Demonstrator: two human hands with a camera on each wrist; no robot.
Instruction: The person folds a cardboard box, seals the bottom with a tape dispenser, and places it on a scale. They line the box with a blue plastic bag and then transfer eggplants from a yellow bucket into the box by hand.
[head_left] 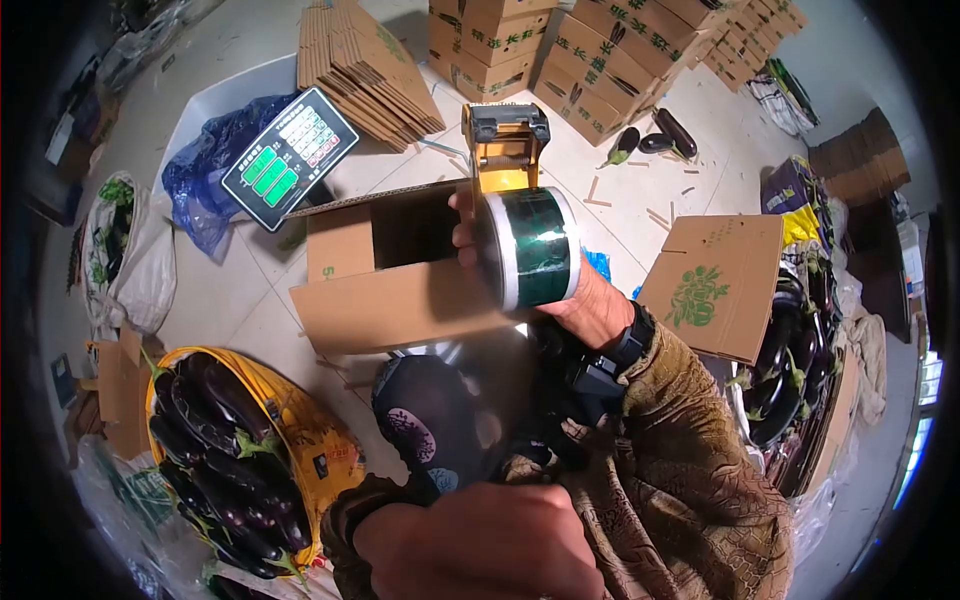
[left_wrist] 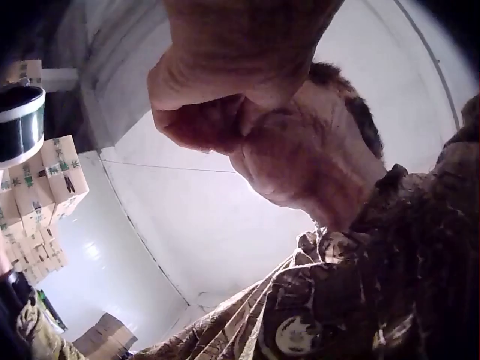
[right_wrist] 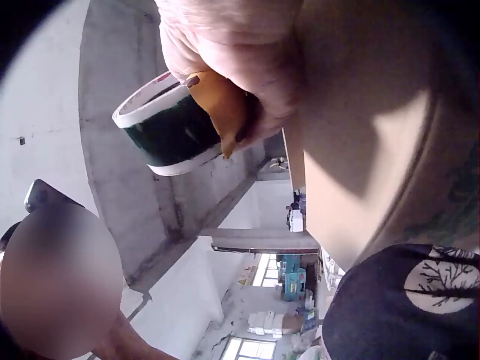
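My right hand [head_left: 590, 305] grips a yellow tape dispenser [head_left: 508, 150] with a roll of green tape [head_left: 541, 246], held above the right end of an open cardboard box [head_left: 390, 308]. In the right wrist view the hand [right_wrist: 236, 45] curls round the yellow handle [right_wrist: 221, 109] beside the tape roll [right_wrist: 172, 131]. The left hand [head_left: 490, 545] is raised close to the head camera at the bottom, away from the box. In the left wrist view its fingers [left_wrist: 199, 124] are curled in, with nothing visible in them.
A scale display [head_left: 290, 158] stands behind the box at the left. Eggplants fill a yellow basket [head_left: 290, 400] at the lower left. A flattened carton [head_left: 715, 285] lies at the right. Stacked cartons [head_left: 490, 45] stand at the back, and loose eggplants [head_left: 675, 133] lie on the floor.
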